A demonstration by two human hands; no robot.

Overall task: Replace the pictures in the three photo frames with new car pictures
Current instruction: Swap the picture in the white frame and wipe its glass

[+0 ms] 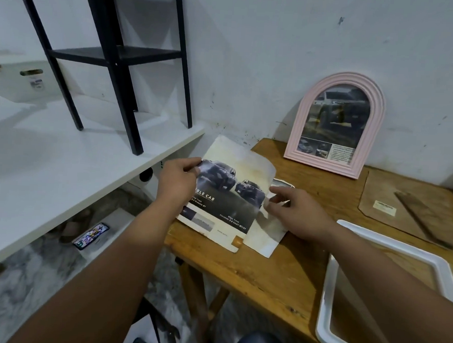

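Step in hand, by judgement: sorting car pictures to choose one for the open frame.

Left hand pinching the left edge of the car brochure page, thumb over the print, lifting it slightly off the wooden desk. Right hand flat, fingers loosely spread, pressing on a smaller cut picture at the page's 3 o'clock. Hands apart, one at each side of the page.

Pink arched frame upright against the wall at 1 o'clock, already holding a car picture. White frame lying flat and empty at 4 o'clock, bare wood showing through its opening. Brown backing board lying at 2 o'clock with a dark strip across it.

To do well: keep the right hand pressing the lower sheet so it does not slide; lift the page by the edge only, as the paper looks stained and worn and may tear. Worth checking fit against the white frame's opening before trimming.

Hard to make out: third frame not in view. White frame cut off at the right and bottom edges. Cut picture mostly covered by the right hand; its subject unreadable. Brochure text partly hidden under the left hand. Picture in the pink frame blurred.
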